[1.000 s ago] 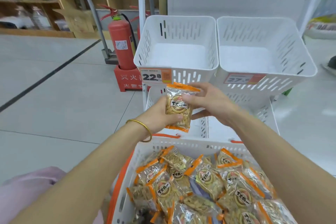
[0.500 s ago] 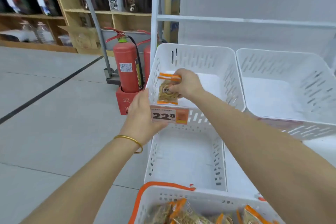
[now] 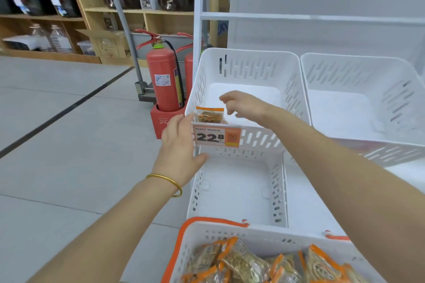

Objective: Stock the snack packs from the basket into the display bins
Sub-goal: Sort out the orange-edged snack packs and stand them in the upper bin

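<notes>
One orange-edged snack pack (image 3: pixel 209 115) lies in the front left corner of the upper left white display bin (image 3: pixel 292 89), just behind its "22.8" price tag (image 3: pixel 216 136). My right hand (image 3: pixel 243 104) hovers over that bin, fingers apart, just clear of the pack. My left hand (image 3: pixel 179 142), with a gold bangle on the wrist, rests against the bin's front left corner beside the tag and holds nothing. The white basket with orange rim (image 3: pixel 184 232) sits at the bottom, filled with several more snack packs (image 3: pixel 243 262).
A second white bin (image 3: pixel 391 151) stands to the right, and a lower bin (image 3: pixel 280 190) sits under the tagged one. Red fire extinguishers (image 3: pixel 164 80) stand on the floor left of the rack. Wooden shelves with bottles line the back left.
My right hand carried the pack from above the basket into the upper left bin and let it go. My left hand moved to the bin's front corner.
</notes>
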Demonstrator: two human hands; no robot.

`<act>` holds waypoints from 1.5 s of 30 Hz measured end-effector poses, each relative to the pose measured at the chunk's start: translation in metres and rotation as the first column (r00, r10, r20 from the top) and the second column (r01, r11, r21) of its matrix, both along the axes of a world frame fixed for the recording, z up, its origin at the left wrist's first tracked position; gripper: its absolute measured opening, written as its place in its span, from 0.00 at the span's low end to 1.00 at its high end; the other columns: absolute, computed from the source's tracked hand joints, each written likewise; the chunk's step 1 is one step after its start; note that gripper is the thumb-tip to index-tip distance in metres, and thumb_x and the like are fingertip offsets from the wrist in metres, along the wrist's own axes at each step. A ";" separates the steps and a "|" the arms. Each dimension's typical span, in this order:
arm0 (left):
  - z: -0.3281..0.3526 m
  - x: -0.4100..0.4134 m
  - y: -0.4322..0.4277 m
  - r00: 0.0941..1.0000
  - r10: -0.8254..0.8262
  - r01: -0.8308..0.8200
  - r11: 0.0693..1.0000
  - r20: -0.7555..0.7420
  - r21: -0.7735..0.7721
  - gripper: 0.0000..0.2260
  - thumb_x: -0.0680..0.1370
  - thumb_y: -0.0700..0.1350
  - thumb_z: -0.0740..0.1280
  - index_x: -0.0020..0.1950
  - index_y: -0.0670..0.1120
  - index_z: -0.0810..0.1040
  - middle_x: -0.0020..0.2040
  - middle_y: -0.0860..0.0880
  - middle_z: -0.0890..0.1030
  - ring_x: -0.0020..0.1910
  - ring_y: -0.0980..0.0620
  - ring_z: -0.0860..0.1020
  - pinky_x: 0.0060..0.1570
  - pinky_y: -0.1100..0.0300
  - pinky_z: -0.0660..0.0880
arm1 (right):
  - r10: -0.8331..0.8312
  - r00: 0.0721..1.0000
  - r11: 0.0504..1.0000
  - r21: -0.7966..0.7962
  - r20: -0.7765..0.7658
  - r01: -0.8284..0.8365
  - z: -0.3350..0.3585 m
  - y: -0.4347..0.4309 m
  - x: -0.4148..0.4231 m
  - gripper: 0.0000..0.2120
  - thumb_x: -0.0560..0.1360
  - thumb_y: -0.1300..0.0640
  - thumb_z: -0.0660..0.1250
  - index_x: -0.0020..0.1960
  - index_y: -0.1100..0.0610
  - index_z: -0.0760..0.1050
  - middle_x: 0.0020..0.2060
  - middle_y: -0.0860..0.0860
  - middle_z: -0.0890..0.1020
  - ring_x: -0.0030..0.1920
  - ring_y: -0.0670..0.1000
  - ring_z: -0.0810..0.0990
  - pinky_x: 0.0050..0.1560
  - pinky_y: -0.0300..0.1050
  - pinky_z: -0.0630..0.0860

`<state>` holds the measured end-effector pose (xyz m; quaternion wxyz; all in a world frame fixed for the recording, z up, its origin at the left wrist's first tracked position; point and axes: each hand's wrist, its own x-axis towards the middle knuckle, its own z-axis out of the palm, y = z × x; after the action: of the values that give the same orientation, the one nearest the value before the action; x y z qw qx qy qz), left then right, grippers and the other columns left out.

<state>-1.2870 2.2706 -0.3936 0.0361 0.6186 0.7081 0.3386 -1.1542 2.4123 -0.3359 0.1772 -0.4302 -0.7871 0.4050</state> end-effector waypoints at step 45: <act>-0.044 0.082 -0.086 0.917 -0.208 0.328 0.879 0.340 -0.347 0.07 0.73 0.42 0.72 0.39 0.51 0.76 0.49 0.52 0.67 0.41 0.60 0.75 0.41 0.75 0.70 | -0.436 0.817 0.856 -0.453 -0.377 0.247 -0.151 -0.191 0.123 0.10 0.78 0.58 0.65 0.41 0.59 0.67 0.36 0.55 0.72 0.40 0.55 0.77 0.40 0.56 0.81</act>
<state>-1.2050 2.1848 -0.4379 0.3120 0.6343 0.6551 0.2670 -1.0316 2.2215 -0.4865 0.3446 -0.4827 -0.5335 0.6029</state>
